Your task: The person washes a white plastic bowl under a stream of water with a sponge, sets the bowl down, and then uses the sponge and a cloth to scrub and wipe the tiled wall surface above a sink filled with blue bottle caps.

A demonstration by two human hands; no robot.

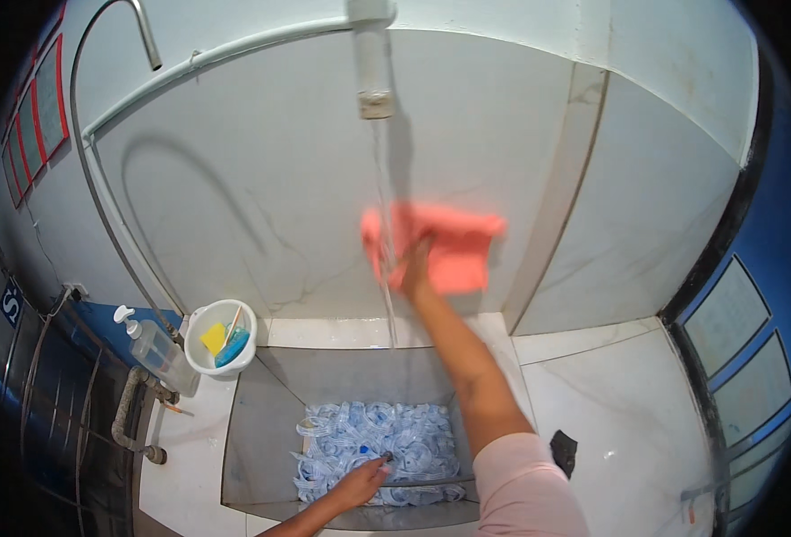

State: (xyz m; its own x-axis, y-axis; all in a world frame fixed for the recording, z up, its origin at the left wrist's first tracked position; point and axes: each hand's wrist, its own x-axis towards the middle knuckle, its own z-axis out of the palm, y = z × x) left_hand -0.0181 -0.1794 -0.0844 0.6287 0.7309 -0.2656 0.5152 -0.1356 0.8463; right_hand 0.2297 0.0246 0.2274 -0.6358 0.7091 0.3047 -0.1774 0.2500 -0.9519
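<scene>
My right hand [418,261] holds a coral-pink cloth [461,246] spread against the pale marbled wall, its outline smeared by motion. A thin stream of water [386,242] falls from the pipe above, past the cloth's left part. Low down, my left hand [362,483] is over the grey sink [270,430], its fingers closed at a small dark thing I cannot make out. Beneath and around it in the sink lies a heap of bluish-white, looped, see-through pieces [369,425], their kind unclear. A small bright-blue piece shows among them.
A white bowl [196,331] with a yellow and a blue item stands on the sink's left ledge, beside a clear pump bottle [158,353]. A tall curved metal pipe [75,134] rises there. A crumpled black thing [563,452] lies on the white surface at right.
</scene>
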